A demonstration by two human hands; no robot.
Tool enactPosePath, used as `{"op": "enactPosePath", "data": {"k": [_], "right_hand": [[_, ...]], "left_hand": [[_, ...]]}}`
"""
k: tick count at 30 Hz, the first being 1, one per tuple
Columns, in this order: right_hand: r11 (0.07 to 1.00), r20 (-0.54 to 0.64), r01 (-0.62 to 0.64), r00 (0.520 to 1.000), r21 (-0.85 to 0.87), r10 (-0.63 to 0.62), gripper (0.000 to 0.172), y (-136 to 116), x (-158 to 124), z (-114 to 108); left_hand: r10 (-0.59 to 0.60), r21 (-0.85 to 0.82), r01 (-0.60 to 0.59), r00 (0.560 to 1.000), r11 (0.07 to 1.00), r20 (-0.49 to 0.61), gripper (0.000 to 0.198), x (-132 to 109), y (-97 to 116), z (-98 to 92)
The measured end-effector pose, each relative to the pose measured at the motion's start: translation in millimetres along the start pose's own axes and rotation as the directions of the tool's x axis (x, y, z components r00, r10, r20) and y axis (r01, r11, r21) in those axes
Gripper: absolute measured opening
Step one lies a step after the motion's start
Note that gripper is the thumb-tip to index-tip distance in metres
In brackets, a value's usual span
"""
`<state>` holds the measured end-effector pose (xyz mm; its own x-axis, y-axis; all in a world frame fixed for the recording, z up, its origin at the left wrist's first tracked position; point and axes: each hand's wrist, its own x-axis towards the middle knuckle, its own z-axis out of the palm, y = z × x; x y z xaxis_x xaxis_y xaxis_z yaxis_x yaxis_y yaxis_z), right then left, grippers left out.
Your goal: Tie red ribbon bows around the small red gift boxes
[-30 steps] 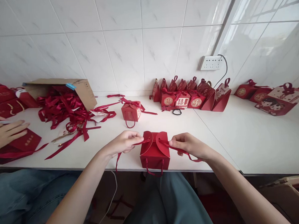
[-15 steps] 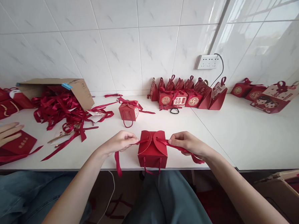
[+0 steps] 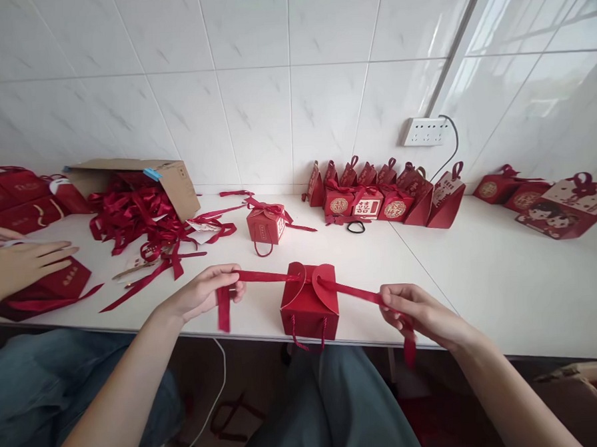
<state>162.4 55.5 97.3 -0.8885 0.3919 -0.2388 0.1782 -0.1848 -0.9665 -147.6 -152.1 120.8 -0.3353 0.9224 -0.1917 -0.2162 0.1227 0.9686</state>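
A red gift box [image 3: 310, 309] with curved top flaps and a cord handle stands at the table's front edge. A red ribbon [image 3: 355, 290] runs through the holes in its flaps and stretches out to both sides. On the left, my left hand [image 3: 209, 291] pinches one end of it, and a short tail hangs below the fingers. My right hand [image 3: 418, 310] grips the other end, its tail dangling under the palm. Neither hand touches the box. Behind it sits a small red box tied with a bow [image 3: 267, 224].
At left, a tipped cardboard box [image 3: 179, 190] spills tangled red ribbons [image 3: 138, 215]. A co-worker's hand [image 3: 25, 264] rests on a red box. Finished-looking red boxes [image 3: 395, 208] line the wall, near a black hair tie [image 3: 356, 227]. A power strip [image 3: 426, 132] hangs above.
Both hands have moved outward, away from the box, drawing longer lengths of ribbon out on each side. The view has shifted slightly, and the co-worker's hand reaches further in.
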Motion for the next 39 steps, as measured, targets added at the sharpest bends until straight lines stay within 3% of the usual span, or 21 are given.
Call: {"op": "enactPosePath", "data": {"k": [3, 6, 10, 15, 21, 25, 30, 33, 39], "right_hand": [[0.991, -0.066, 0.088, 0.994, 0.102, -0.082, 0.04, -8, -4, -7], [0.942, -0.099, 0.229, 0.972, 0.244, -0.211, 0.034, -21, -2, -5], [0.829, -0.168, 0.395, 0.919, 0.396, -0.357, 0.023, -38, 12, 13], [0.758, -0.16, 0.487, 0.869, 0.433, -0.467, 0.019, -59, 32, 45], [0.734, -0.145, 0.537, 0.836, 0.416, -0.529, 0.028, -78, 48, 72], [0.678, -0.152, 0.632, 0.764, 0.375, -0.628, 0.022, -77, 55, 85], [0.678, -0.225, 0.721, 0.691, 0.144, -0.687, 0.014, -69, 58, 91], [0.655, -0.249, 0.746, 0.661, 0.118, -0.708, 0.014, -68, 57, 90], [0.626, -0.366, 0.777, 0.603, 0.068, -0.709, 0.011, -73, 54, 91]], "left_hand": [[0.061, -0.048, -0.062, 0.998, 0.997, -0.023, 0.021, 3, 3, -2.0], [0.166, -0.083, -0.163, 0.986, 0.983, 0.028, 0.016, 9, 11, 4.0], [0.28, -0.125, -0.27, 0.957, 0.955, 0.072, 0.019, 15, 25, 19.6], [0.358, -0.26, -0.331, 0.932, 0.907, 0.064, 0.026, 22, 43, 42.3], [0.448, -0.372, -0.403, 0.893, 0.836, 0.04, 0.021, 28, 64, 67.3], [0.474, -0.403, -0.409, 0.878, 0.819, 0.071, 0.02, 31, 70, 78.2], [0.544, -0.341, -0.48, 0.831, 0.808, 0.119, 0.026, 32, 70, 94.2], [0.593, -0.318, -0.533, 0.795, 0.784, 0.128, 0.032, 31, 69, 102.4], [0.625, -0.023, -0.626, 0.78, 0.78, -0.034, 0.033, 19, 65, 111.4]]}}
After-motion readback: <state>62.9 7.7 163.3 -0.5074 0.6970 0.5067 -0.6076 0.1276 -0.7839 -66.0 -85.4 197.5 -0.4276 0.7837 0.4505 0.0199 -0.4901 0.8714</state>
